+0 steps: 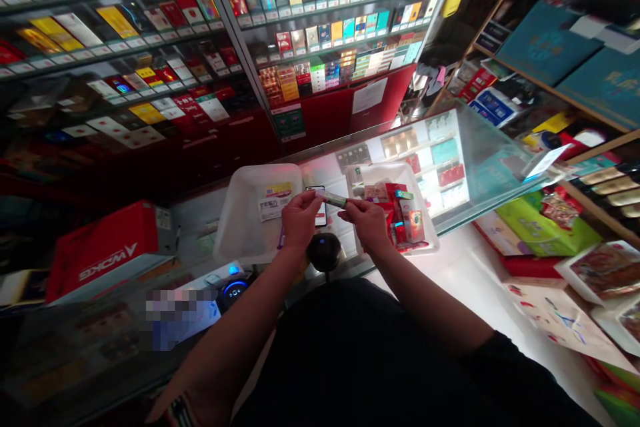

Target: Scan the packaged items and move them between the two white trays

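Observation:
Between my two hands is a slim, narrow packet [333, 199] with white and green colouring; its exact kind is too small to tell. My left hand [300, 217] pinches its left end. Its right end sits in the fingers of my right hand [367, 219]. Below the packet lies a phone [321, 217] with a lit screen, partly covered by my left hand. Left of my hands stands a white plastic bin [227, 223] with a few small packs inside. Under and beyond my right hand is another white bin [429, 240] with several red and other packets in it.
Both bins stand on a glass display counter [493, 153]. A black round device [324, 252] is near my body. At the left rests a red box [115, 247]. Shelves of small packs [345, 30] rise behind; goods fill a wooden rack [590, 100] at right.

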Demonstrator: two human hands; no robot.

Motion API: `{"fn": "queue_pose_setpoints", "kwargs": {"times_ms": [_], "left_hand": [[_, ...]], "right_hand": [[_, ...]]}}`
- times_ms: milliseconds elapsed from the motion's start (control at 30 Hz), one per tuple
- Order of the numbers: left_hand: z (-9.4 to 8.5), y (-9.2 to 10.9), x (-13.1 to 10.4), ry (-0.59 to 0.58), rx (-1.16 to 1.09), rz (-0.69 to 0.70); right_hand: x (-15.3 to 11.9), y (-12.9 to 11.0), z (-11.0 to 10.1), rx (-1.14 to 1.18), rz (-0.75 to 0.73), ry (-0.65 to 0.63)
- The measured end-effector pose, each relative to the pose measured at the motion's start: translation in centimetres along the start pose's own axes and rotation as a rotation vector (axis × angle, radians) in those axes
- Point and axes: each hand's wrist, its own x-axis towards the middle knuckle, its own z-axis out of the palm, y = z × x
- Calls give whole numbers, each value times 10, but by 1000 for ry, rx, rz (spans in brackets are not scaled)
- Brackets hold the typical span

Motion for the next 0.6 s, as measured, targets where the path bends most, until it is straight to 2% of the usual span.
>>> {"fn": "queue_pose_setpoints", "kwargs": {"times_ms": [100, 300, 400, 500, 600], "left_hand": [[-11, 0, -3, 8, 91, -12], [-22, -5, -12, 91, 77, -62], [-29, -6, -15, 98, 126, -39], [-40, -8, -19, 46, 218, 26], [-52, -13, -24, 25, 331, 76]], "right_hand": [[-1, 2, 4, -115, -45, -13], [-2, 8, 13, -294, -102, 8], [-7, 6, 15, -396, -167, -43], [-10, 4, 15, -490, -231, -135], [-9, 7, 14, -520, -239, -229]]}}
